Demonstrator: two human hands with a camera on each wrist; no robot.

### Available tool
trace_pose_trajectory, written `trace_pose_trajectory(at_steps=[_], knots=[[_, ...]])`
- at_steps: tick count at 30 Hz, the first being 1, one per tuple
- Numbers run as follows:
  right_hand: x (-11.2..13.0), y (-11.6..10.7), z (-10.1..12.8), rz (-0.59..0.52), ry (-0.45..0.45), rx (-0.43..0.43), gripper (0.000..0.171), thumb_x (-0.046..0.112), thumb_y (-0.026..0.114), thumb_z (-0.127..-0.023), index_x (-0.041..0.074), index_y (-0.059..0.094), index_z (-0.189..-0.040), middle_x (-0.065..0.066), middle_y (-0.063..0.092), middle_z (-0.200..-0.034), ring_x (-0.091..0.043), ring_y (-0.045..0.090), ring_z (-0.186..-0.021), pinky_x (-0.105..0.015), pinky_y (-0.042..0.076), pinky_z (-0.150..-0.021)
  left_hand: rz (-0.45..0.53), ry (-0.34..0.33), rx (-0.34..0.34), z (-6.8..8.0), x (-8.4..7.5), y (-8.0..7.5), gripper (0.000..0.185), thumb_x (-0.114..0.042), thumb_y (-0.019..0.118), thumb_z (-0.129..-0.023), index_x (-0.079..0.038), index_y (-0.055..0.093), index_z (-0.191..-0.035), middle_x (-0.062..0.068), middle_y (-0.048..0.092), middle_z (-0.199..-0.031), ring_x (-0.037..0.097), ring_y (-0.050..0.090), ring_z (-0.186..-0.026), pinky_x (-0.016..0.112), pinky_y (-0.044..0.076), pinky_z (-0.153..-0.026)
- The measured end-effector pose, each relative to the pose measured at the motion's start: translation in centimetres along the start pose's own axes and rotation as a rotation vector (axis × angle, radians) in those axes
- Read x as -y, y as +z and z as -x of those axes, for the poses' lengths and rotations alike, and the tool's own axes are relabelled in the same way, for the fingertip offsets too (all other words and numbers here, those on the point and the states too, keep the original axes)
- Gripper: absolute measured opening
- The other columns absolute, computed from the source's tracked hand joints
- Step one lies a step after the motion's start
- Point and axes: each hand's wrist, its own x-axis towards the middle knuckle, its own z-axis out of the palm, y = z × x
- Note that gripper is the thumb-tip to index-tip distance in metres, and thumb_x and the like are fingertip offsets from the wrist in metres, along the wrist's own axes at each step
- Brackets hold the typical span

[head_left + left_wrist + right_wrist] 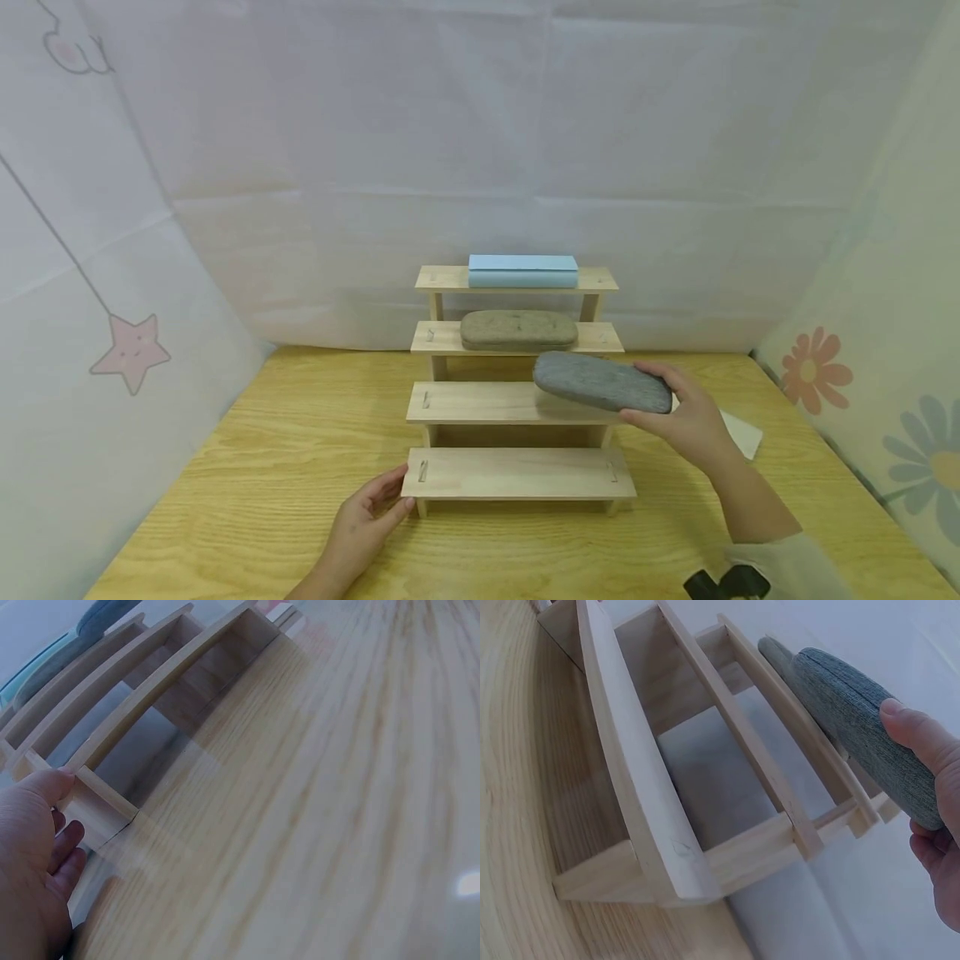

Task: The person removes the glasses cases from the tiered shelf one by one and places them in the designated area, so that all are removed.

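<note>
Grey case (602,382): long axis runs left-right, left end tipped slightly up and back, held over the right part of the second step of the wooden stepped rack (517,473)
Writing: none legible on any case
Right hand (686,414): fingers and thumb wrapped round the grey case's right end, forearm angled in from lower right
Left hand (365,517): fingers relaxed and straight, resting against the bottom step's left end on the table (247,500)
Upper steps: brown case (518,330), blue box (522,272) above

A light wooden worktop (247,467) carries a four-step wooden shelf (517,473) and a white sheet of paper (744,433) near its right side. A blue box (522,271) lies on the shelf's top step, a brown case (518,330) on the second.
</note>
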Motion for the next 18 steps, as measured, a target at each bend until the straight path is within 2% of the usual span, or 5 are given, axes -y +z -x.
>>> trace_pose_trajectory(at_steps=[9, 12, 15, 18], knots=[[-1.1, -2.3, 0.4, 0.028, 0.031, -0.043, 0.078, 0.040, 0.079, -0.082, 0.014, 0.043, -0.147, -0.019, 0.040, -0.149, -0.045, 0.042, -0.130, -0.060, 0.043, -0.094, -0.011, -0.017, -0.005, 0.0, 0.2, 0.0, 0.044, -0.013, 0.075, -0.086, -0.005, 0.063, -0.127, 0.013, 0.066, -0.127, 0.017, 0.065, -0.112, 0.023, 0.054, -0.092], [-1.5, -2.9, 0.6, 0.037, 0.023, -0.060, 0.078, 0.038, 0.079, -0.083, 0.012, 0.043, -0.147, -0.020, 0.041, -0.148, -0.045, 0.044, -0.127, -0.057, 0.045, -0.091, -0.021, -0.027, -0.003, -0.1, 0.2, 0.0, 0.044, -0.014, 0.076, -0.085, -0.006, 0.063, -0.127, 0.013, 0.066, -0.127, 0.013, 0.065, -0.111, 0.019, 0.053, -0.092], [-1.9, -3.5, 0.9, 0.056, 0.012, -0.088, 0.076, 0.036, 0.078, -0.084, 0.011, 0.043, -0.146, -0.019, 0.043, -0.147, -0.042, 0.046, -0.124, -0.037, 0.048, -0.087, -0.025, -0.039, -0.001, -0.1, 0.2, 0.0, 0.045, -0.016, 0.076, -0.085, -0.007, 0.063, -0.127, 0.012, 0.066, -0.127, 0.006, 0.063, -0.109, 0.014, 0.050, -0.090], [-2.3, -4.1, 1.2, 0.047, 0.021, -0.099, 0.077, 0.032, 0.078, -0.085, 0.009, 0.041, -0.148, -0.019, 0.042, -0.146, -0.042, 0.046, -0.124, -0.017, 0.044, -0.078, -0.027, -0.038, 0.003, -0.1, 0.2, 0.0, 0.045, -0.017, 0.076, -0.086, -0.007, 0.063, -0.128, 0.012, 0.066, -0.128, 0.004, 0.062, -0.108, 0.015, 0.051, -0.091]])
